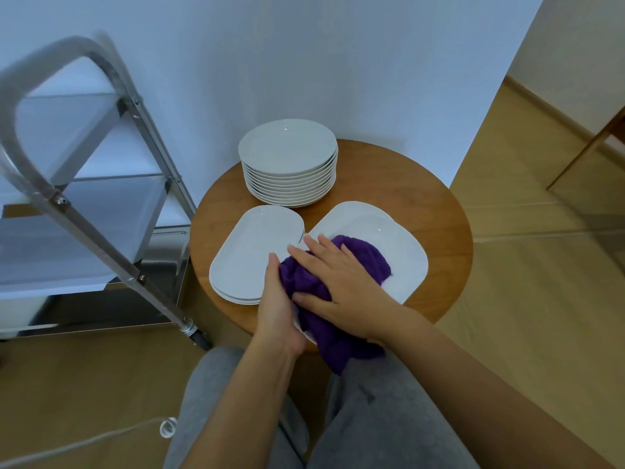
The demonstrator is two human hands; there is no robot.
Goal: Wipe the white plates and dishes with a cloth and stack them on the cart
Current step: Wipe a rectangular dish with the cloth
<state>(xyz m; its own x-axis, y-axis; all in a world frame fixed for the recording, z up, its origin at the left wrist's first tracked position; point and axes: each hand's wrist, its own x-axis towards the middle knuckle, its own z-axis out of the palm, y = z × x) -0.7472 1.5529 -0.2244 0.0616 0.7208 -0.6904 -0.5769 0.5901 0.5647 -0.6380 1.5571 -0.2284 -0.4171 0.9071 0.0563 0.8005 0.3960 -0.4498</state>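
A large white square dish (382, 228) lies tilted toward me at the near right of the round wooden table (439, 211). My left hand (279, 306) grips its near-left rim. My right hand (333, 282) presses a purple cloth (367, 260) flat onto the dish; part of the cloth hangs over the near edge. A short stack of white oblong dishes (250, 255) sits to the left. A tall stack of round white plates (287, 157) stands at the back. The metal cart (111, 184) is to the left of the table.
A white wall runs behind the table and cart. The cart's caster (199, 336) rests on the wooden floor near the table's edge. A white cable (101, 434) lies on the floor at lower left. My grey-trousered legs fill the foreground.
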